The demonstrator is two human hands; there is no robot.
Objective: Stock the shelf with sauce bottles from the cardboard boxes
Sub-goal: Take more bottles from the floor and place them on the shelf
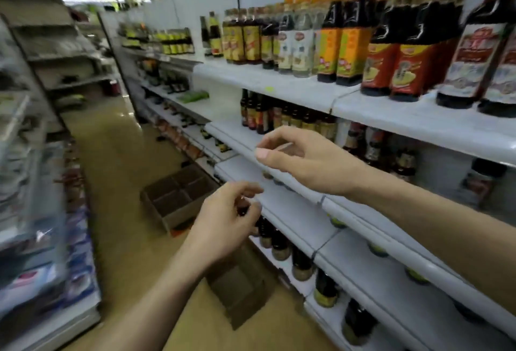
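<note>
White shelves [279, 80] run along the right, packed with dark sauce bottles [346, 43] on the top tier and more bottles [279, 247] on the lower tiers. My right hand [301, 158] hovers in front of the second shelf edge, fingers loosely curled, holding nothing. My left hand [226, 225] hangs lower, in front of the third shelf, fingers loosely curled and empty. An open cardboard box [178, 197] with dividers sits on the floor beside the shelf base. A second cardboard box [237, 295] lies below my left wrist. The picture is blurred by motion.
A tan aisle floor [111, 169] stretches ahead. Another shelving unit [33, 183] with packaged goods lines the left side. A bare stretch of white shelf [231, 130] lies left of my right hand.
</note>
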